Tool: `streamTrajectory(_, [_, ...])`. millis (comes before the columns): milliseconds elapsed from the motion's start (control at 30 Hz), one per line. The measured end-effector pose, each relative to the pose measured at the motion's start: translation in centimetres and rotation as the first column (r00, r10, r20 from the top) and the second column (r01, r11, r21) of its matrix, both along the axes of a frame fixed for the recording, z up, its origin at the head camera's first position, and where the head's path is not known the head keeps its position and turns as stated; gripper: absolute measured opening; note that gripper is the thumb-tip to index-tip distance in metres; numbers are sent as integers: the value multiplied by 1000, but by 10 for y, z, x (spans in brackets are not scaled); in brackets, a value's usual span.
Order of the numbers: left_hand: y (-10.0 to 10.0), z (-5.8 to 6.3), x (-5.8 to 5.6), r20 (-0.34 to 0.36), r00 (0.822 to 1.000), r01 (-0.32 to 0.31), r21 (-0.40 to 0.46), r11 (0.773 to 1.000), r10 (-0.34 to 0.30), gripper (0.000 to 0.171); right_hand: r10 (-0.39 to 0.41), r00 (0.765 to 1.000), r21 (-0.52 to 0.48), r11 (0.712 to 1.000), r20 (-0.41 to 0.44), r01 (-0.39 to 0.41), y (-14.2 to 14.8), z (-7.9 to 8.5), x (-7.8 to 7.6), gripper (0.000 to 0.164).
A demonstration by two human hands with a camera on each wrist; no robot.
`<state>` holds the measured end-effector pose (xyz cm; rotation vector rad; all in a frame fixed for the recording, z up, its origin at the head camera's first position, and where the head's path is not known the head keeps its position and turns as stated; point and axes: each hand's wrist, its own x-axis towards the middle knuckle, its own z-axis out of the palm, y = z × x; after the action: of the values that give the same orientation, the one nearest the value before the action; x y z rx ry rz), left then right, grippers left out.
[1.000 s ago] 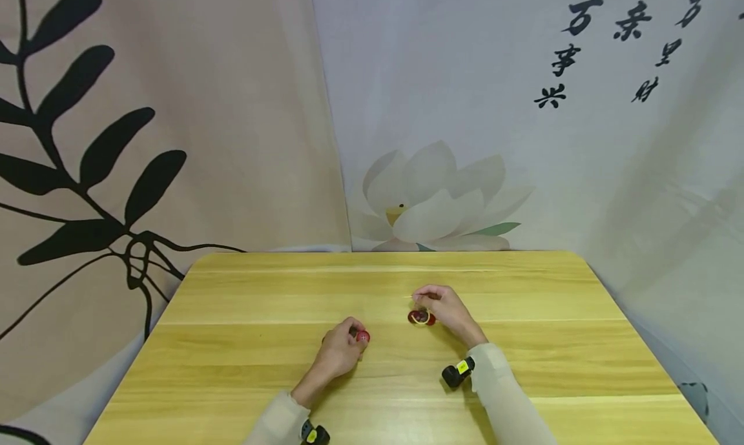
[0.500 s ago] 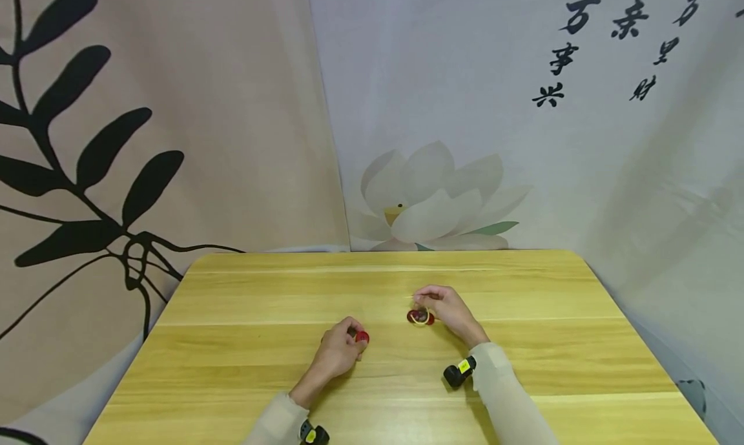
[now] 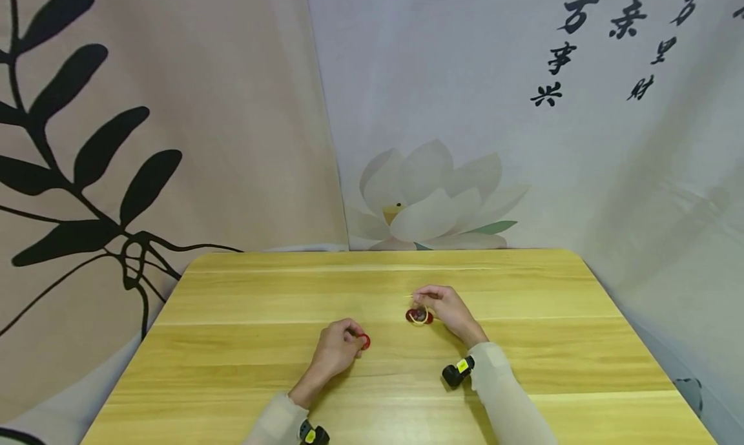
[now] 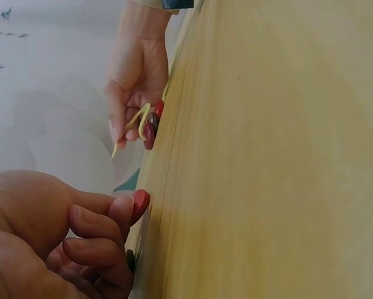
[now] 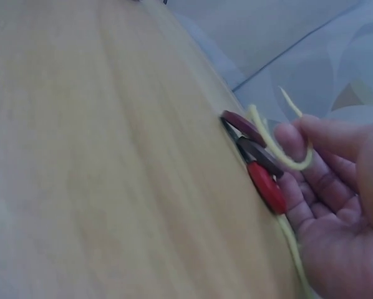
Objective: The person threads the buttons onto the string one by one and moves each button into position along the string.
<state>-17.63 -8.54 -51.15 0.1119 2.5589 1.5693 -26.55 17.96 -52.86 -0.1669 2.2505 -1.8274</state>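
Observation:
In the head view my left hand (image 3: 336, 349) pinches a red button (image 3: 364, 341) between thumb and forefinger above the table. The left wrist view has this red button (image 4: 140, 207) nearly edge-on at the fingertips. A small dark thing (image 4: 130, 259) shows under the curled fingers, mostly hidden. To the right, my right hand (image 3: 450, 310) pinches a yellow cord (image 5: 292, 164) near its pointed end. Along the cord sit a maroon button (image 5: 244, 127), a brown button (image 5: 260, 156) and a bright red button (image 5: 267, 188), low by the tabletop. Whether all are threaded is unclear.
The wooden table (image 3: 232, 367) stretches under both arms, its far edge against a printed cloth backdrop (image 3: 261, 109). Black wrist cameras sit at the left sleeve (image 3: 314, 434) and the right sleeve (image 3: 458, 372).
The red button in my left hand has turned from showing its holed face to a more tilted position, and the left fingers have shifted slightly. My right hand stays almost still with the cord.

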Motion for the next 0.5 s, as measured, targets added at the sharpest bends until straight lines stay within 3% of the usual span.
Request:
streamTrajectory(267, [0,0,-1,-26,1000,-8,1,1000,8,4,-8,1000,-12,1000,-1,8,-3,3,4,23])
streamTrajectory(500, [-1,4,0,0,1000,-10,-2,1000,10,6,-32,999,-15,999,-16,31,-4,-2,3,21])
